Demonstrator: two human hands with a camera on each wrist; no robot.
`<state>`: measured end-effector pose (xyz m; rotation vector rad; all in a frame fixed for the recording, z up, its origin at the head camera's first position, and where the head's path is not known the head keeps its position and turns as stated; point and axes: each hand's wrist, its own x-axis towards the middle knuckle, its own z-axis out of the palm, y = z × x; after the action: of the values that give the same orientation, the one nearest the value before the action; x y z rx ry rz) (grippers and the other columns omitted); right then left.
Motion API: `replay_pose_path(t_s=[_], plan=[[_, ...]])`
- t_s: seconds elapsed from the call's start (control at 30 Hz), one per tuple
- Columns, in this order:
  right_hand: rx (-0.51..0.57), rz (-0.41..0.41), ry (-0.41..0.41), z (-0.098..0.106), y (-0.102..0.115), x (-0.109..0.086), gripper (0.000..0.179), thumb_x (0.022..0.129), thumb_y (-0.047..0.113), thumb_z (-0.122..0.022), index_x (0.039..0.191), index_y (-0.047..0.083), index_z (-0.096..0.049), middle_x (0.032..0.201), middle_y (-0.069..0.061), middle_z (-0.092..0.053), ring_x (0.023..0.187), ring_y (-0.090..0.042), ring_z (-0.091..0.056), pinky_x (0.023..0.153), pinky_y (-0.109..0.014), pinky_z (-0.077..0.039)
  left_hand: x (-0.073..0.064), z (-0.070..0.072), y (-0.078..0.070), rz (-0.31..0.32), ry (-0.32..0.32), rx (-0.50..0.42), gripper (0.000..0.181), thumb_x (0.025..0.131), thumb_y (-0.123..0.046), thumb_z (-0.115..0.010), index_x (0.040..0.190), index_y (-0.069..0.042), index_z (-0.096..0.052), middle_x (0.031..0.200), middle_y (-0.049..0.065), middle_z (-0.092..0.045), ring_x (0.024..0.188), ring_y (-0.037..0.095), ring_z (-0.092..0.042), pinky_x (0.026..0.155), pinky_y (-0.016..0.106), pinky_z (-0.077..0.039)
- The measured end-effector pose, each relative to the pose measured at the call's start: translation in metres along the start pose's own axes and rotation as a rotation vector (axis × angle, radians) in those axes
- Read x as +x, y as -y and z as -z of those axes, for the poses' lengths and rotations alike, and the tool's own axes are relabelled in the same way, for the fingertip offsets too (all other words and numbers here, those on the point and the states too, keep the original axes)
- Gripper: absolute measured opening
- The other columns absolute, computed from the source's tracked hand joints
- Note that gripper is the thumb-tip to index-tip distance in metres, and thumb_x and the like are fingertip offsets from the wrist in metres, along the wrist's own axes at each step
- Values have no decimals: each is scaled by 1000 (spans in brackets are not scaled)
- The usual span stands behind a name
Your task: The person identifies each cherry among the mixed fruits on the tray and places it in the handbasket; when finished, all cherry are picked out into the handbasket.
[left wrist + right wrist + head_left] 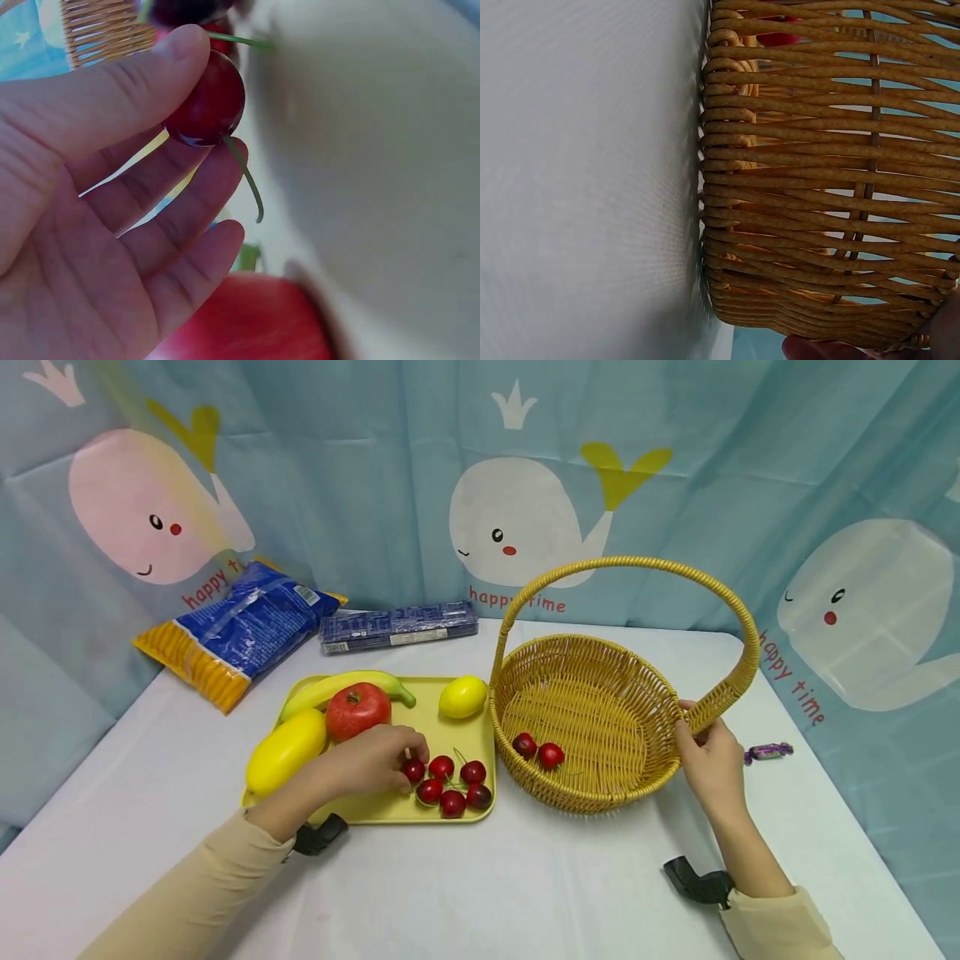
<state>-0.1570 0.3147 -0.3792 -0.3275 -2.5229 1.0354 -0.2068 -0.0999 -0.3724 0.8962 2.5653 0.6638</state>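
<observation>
My left hand (378, 758) is over the yellow tray (360, 811), pinching a dark red cherry (206, 105) between thumb and fingers, its green stem hanging free. Several more cherries (452, 803) lie close by at the tray's right end. With my right hand (712, 768) I grip the rim of a wicker basket (585, 797) at the foot of its tall handle. Two cherries (551, 756) lie inside at the left of the basket. In the right wrist view, the woven side (802, 172) fills much of the picture, and only parts of my fingers show at the bottom.
Also on the tray are a red apple (358, 711), a banana (337, 687), a yellow mango-like fruit (287, 752) and a lemon (462, 697). Behind stand a blue-and-orange snack bag (247, 622) and a dark blue packet (397, 625). A purple-wrapped candy (768, 752) lies far right.
</observation>
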Motion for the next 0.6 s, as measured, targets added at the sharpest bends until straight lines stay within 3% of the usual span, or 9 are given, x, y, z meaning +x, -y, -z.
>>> replay_pose_path(t_s=[0.13, 0.3, 0.43, 0.6], plan=[[4, 1, 5, 1, -1, 0, 37, 94, 21, -47, 127, 7, -52, 95, -22, -62, 68, -10, -53, 50, -15, -44, -5, 12, -7, -28, -29, 17, 30, 74, -7, -76, 100, -11, -63, 92, -5, -58, 84, 14, -54, 78, 31, -48], [16, -10, 9, 2, 0, 1, 37, 95, 22, -46, 128, 8, -52, 98, -21, -62, 72, -12, -54, 52, -14, -45, -4, 30, -30, -138, -103, 15, 31, 76, -11, -75, 104, -13, -61, 95, -6, -59, 88, 12, -54, 80, 33, -49], [31, -25, 9, 1, 1, 0, 37, 95, 22, -46, 128, 8, -52, 99, -22, -62, 74, -16, -55, 53, -14, -45, 7, 38, -56, -225, -136, 37, 30, 78, -15, -74, 106, -15, -61, 96, -9, -57, 89, 9, -53, 80, 29, -48], [49, -33, 9, -1, 1, -1, 37, 95, 21, -46, 128, 7, -52, 103, -23, -62, 81, -22, -58, 55, -12, -45, 33, 35, -83, -320, -118, 89, 30, 81, -17, -72, 108, -14, -61, 102, -8, -57, 92, 6, -52, 83, 25, -46]])
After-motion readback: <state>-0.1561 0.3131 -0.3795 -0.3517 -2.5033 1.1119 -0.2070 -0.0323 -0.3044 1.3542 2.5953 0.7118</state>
